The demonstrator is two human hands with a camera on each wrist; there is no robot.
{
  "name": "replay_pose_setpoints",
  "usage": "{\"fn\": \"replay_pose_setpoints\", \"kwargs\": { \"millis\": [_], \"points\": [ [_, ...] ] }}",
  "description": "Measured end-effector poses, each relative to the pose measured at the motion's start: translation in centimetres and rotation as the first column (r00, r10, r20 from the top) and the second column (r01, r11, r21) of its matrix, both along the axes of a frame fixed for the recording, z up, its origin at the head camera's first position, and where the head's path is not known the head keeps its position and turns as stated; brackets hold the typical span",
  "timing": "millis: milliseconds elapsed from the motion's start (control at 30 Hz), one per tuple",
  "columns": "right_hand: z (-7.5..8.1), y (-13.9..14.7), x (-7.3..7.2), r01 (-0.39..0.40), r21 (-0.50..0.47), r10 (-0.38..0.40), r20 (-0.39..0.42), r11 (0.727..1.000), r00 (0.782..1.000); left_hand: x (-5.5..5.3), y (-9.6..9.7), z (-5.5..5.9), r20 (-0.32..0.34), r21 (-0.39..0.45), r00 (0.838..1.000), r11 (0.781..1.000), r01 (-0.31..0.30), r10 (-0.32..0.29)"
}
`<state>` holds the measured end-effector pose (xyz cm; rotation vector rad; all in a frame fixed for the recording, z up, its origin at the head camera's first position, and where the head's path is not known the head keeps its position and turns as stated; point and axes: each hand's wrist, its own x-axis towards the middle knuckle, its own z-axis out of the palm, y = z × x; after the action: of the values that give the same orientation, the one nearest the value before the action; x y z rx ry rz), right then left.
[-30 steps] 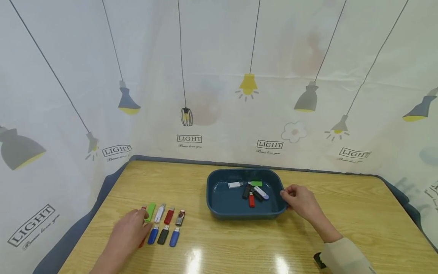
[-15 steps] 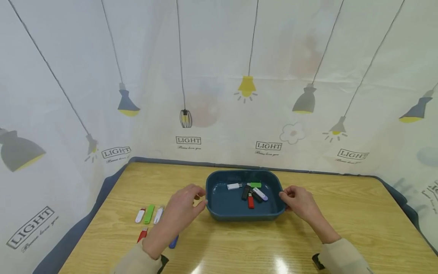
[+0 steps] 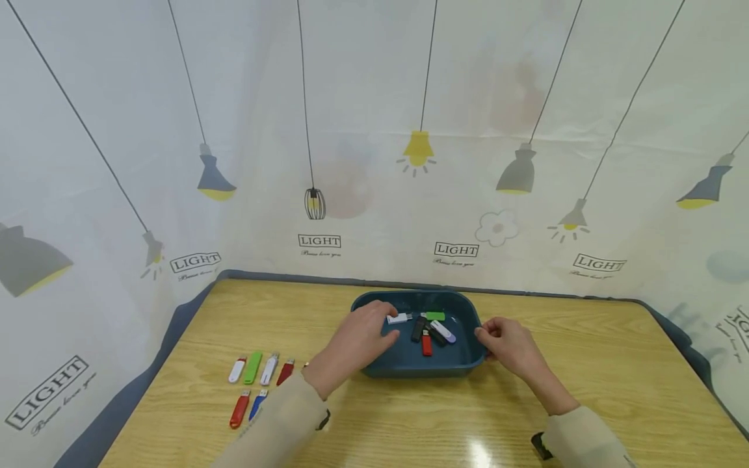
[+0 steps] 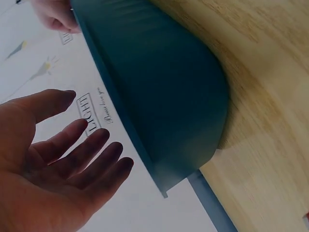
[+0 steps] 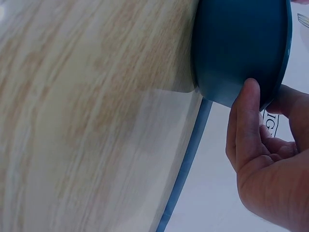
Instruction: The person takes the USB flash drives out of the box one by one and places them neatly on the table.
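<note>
A dark teal tub [image 3: 421, 372] stands on the table, holding several USB sticks: a white one [image 3: 399, 318], a green one [image 3: 435, 316], a red one [image 3: 426, 343], a white-and-purple one [image 3: 443, 331] and black ones [image 3: 418, 329]. My left hand [image 3: 359, 338] hovers over the tub's left side, near the white stick. In the left wrist view its fingers [image 4: 91, 159] are spread and loosely bent, with nothing in them. My right hand [image 3: 515, 348] pinches the tub's right rim between thumb and fingers, as the right wrist view confirms.
Left of the tub, several USB sticks lie in two rows on the wooden table [image 3: 585, 364], among them a green one [image 3: 252, 368], a red one [image 3: 239, 408] and a blue one [image 3: 258, 404]. My left sleeve hides part of them. A lamp-printed curtain [image 3: 374, 162] hangs behind.
My left hand has moved right from the sticks on the table, past the tub's left rim, to over the tub. The right hand stays at the rim.
</note>
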<state>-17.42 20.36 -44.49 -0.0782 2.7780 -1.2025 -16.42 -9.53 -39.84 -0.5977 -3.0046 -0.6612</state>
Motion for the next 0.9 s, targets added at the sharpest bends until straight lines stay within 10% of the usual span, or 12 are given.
{"fn": "replay_pose_setpoints", "kwargs": {
  "millis": [433,900],
  "points": [
    [0.4,0.0,0.1,-0.009,-0.002,0.009,0.007,1.0,1.0,-4.9,2.5,-1.8,0.166,-0.214,0.984,0.972,0.1,-0.065],
    [0.3,0.0,0.1,-0.004,-0.005,0.004,0.016,1.0,1.0,-7.1,3.9,-3.6,0.21,-0.274,0.977,0.957,0.096,-0.038]
  ]
}}
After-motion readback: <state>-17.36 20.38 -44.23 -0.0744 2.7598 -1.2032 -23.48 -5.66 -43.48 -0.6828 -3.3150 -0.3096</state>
